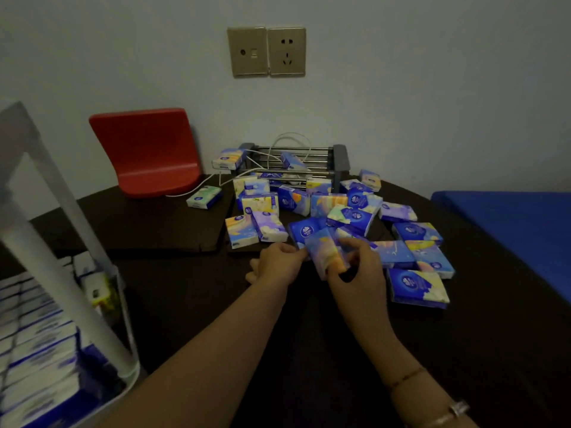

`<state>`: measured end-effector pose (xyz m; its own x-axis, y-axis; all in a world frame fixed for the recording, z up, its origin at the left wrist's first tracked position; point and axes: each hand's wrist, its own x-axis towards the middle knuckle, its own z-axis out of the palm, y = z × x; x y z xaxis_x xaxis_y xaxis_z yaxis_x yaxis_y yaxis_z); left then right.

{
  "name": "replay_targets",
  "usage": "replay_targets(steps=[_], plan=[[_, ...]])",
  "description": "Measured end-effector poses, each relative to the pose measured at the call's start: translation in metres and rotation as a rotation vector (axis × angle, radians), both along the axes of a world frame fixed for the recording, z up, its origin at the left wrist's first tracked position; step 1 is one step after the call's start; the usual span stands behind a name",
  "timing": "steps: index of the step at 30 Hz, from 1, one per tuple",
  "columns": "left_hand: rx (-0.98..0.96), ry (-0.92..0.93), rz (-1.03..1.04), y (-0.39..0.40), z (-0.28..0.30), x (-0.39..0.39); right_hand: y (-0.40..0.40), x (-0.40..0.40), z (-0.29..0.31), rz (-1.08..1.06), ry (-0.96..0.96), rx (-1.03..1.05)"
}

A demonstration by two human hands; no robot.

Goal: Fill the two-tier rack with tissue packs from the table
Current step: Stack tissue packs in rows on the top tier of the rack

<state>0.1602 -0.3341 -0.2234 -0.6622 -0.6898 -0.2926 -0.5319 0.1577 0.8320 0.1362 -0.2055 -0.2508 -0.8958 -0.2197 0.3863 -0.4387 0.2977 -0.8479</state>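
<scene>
White tubing frames the rack at the far left edge, and its wire shelf already carries rows of tissue packs (blurred, so no count is possible). Behind it, further right, a red chair stands against the wall beside the dark table, and one green-faced pack lies alone near a white cable. At the table's back edge sits a small metal-barred stand with a pack resting on it and another at its left end. Spread in front of it is the loose heap of tissue packs, most blue, purple and yellow, some lying flat and some tipped on edge. Near the front of that heap the left hand has its fingers curled onto the left edge of a pastel pack, while the right hand grips the same pack from the right with thumb and fingers wrapped round it; the pack is lifted slightly and blurred. On the wall above are two beige socket plates. At the far right lies a blue surface.
</scene>
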Motion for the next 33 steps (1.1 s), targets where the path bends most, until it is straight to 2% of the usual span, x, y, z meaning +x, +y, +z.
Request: replay_targets(steps=[6, 12, 14, 18, 20, 22, 27, 33], plan=[[0.176, 0.332, -0.005, -0.006, -0.003, 0.028, 0.005, 0.006, 0.008, 0.033, -0.055, -0.207], [-0.036, 0.439, -0.023, -0.006, 0.001, 0.052, 0.007, 0.011, 0.013, 0.166, -0.185, -0.256], [-0.102, 0.473, -0.05, -0.004, 0.006, 0.06, 0.006, 0.01, 0.013, 0.224, -0.304, -0.304], [-0.232, 0.512, -0.13, -0.002, 0.01, 0.072, 0.006, 0.008, 0.018, 0.485, -0.69, -0.587], [-0.242, 0.503, -0.183, -0.001, 0.013, 0.077, 0.009, 0.006, 0.022, 0.606, -0.787, -0.681], [-0.222, 0.505, -0.202, -0.001, 0.016, 0.081, 0.01, 0.005, 0.022, 0.685, -0.789, -0.642], [-0.093, 0.49, -0.24, 0.005, 0.027, 0.094, 0.0, 0.011, 0.018, 0.521, -0.675, -0.431], [0.04, 0.497, -0.23, 0.01, 0.056, 0.114, 0.004, 0.019, 0.049, 0.507, -0.469, -0.231]])
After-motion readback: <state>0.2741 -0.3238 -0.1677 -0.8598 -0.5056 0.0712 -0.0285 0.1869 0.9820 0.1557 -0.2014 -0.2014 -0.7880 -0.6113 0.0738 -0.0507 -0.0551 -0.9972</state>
